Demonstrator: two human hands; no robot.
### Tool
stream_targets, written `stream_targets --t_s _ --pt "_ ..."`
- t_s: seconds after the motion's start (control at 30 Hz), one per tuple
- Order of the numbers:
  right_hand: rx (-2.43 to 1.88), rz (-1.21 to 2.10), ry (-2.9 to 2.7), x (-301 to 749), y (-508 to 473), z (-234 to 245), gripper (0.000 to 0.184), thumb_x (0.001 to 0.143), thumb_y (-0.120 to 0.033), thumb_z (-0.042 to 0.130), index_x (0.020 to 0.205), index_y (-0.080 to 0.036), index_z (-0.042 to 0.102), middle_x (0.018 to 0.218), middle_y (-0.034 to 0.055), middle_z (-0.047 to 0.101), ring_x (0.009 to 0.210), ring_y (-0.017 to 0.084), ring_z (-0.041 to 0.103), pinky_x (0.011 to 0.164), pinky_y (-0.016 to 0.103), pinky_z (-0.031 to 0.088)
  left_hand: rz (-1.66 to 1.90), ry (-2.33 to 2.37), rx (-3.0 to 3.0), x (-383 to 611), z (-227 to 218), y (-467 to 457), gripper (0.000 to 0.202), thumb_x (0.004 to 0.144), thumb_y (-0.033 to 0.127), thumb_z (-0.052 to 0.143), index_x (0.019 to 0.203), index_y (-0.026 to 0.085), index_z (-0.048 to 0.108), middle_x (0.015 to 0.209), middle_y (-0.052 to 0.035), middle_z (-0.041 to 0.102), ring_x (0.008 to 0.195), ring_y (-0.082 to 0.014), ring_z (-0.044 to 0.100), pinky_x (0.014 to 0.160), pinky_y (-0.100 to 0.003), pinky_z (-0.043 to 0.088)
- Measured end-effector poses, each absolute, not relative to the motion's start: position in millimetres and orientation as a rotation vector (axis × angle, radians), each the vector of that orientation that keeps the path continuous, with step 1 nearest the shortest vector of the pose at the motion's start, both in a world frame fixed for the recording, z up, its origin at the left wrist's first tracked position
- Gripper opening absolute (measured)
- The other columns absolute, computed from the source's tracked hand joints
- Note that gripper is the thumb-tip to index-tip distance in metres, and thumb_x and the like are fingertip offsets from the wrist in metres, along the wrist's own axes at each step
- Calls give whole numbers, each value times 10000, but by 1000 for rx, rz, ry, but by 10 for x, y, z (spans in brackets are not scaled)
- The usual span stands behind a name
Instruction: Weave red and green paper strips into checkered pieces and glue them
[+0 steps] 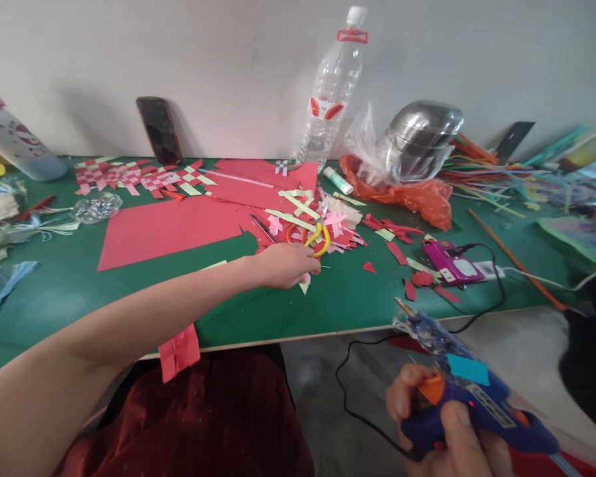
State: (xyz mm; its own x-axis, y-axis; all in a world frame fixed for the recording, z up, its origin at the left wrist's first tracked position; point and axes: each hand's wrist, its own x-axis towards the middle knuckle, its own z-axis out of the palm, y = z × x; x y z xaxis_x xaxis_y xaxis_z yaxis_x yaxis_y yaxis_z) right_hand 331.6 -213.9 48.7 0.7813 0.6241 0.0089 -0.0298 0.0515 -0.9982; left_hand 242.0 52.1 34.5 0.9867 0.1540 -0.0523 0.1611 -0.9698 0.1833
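My left hand (285, 265) reaches across the green table (129, 305), fingers pinched together on a small pale paper scrap (304, 285) beside the orange-and-yellow scissors (314, 236). Red and pale green paper strips (308, 212) lie scattered around it. My right hand (447, 430) is low at the front, off the table edge, wrapped round a blue glue gun (469, 391) with an orange trigger; its nozzle points up-left toward the table.
A large red paper sheet (173, 225), woven red-and-white paper mats (129, 175), a phone (159, 130), a plastic bottle (332, 93), steel bowls (422, 136) and a purple device (449, 263) with a cable are on the table. Another person's dark sleeve (589, 344) is at right.
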Motion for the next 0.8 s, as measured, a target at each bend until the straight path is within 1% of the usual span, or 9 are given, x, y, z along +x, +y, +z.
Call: stream_targets --t_s 0.1,0.23,0.33,0.43,0.53,0.63,0.7,0.77,0.8 --pt "-1435 515 -510 3329 -2157 465 333 839 -524 602 777 -198 630 528 15 536 447 118 459 318 176 322 -54 251 2936 2420 363 506 230 916 203 575 1137 206 639 1130 -61 651 1049 -210 603 838 -307 482" --pt "-1415 505 -491 3356 -2181 413 327 843 -513 605 776 -194 632 529 15 531 447 117 460 311 171 316 16 373 2936 2537 410 566 263 949 176 490 1182 161 612 1140 -113 629 1080 -248 578 831 -345 476" --pt "-1404 508 -495 3370 -2187 397 307 855 -492 599 792 -195 638 539 17 538 454 117 469 314 167 317 12 360 2921 2779 428 544 245 927 226 566 1159 194 635 1156 -102 624 1095 -254 570 833 -340 478" --pt "-1389 511 -508 3371 -2204 407 309 858 -496 592 798 -198 644 536 19 540 451 117 469 319 169 330 13 320 2885 3120 416 438 299 953 271 538 1241 220 603 1233 -108 594 1126 -270 563 792 -338 497" --pt "-1387 521 -477 3370 -2261 416 307 869 -491 577 797 -201 646 538 21 543 462 122 483 334 176 341 3 332 2834 3458 365 352 329 971 210 470 1281 215 580 1280 -125 559 1083 -266 593 758 -343 516" --pt "-1390 555 -417 3391 -2361 393 262 885 -459 574 835 -212 644 579 25 565 509 126 512 381 189 370 -37 345 2787 3704 276 343 330 955 158 485 1269 190 583 1276 -132 554 1040 -250 616 777 -363 537" --pt "-1393 591 -389 3420 -2434 355 250 888 -460 575 868 -219 641 605 25 574 526 126 517 395 194 365 -71 347 2759 3804 215 354 296 958 224 538 1246 170 579 1258 -119 567 1037 -237 619 825 -396 548" --pt "-1400 602 -373 3450 -2493 307 257 886 -471 574 891 -222 635 615 24 573 533 128 517 397 198 356 -91 353 2731 3856 182 350 326 955 325 578 1238 163 565 1244 -103 579 1045 -225 616 867 -429 549" --pt "-1407 613 -370 3460 -2513 283 261 882 -475 577 893 -220 633 615 24 572 533 131 519 396 201 354 -87 357 2715 3860 188 342 321 950 339 588 1215 158 576 1224 -100 593 1039 -220 618 874 -423 547"
